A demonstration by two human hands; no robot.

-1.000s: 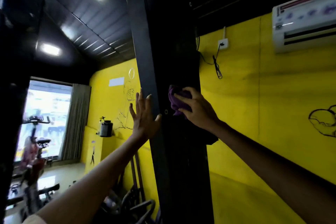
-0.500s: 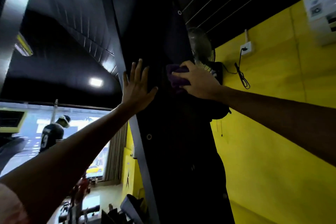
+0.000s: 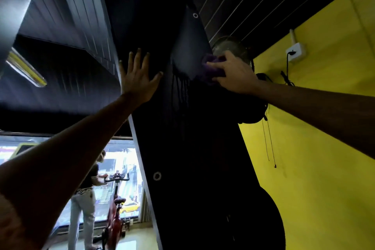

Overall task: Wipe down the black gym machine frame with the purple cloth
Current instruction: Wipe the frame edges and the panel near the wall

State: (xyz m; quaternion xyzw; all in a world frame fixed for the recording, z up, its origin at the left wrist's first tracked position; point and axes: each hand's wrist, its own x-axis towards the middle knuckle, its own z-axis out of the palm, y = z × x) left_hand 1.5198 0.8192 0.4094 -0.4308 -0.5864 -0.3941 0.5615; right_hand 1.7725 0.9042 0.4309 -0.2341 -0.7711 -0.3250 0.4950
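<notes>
We look up along the black frame (image 3: pixel 194 148), which rises between our two arms. Our left hand (image 3: pixel 140 79) lies flat on its left face, with the fingers spread wide and nothing in it. Our right hand (image 3: pixel 233 75) is closed around the purple cloth (image 3: pixel 211 65) and presses it on the right edge of the frame, a little higher than the left hand. Wet streaks (image 3: pixel 180 87) run down the frame between both hands. Behind the right hand we see a wall fan (image 3: pixel 229 46) and the yellow wall (image 3: pixel 314 148).
</notes>
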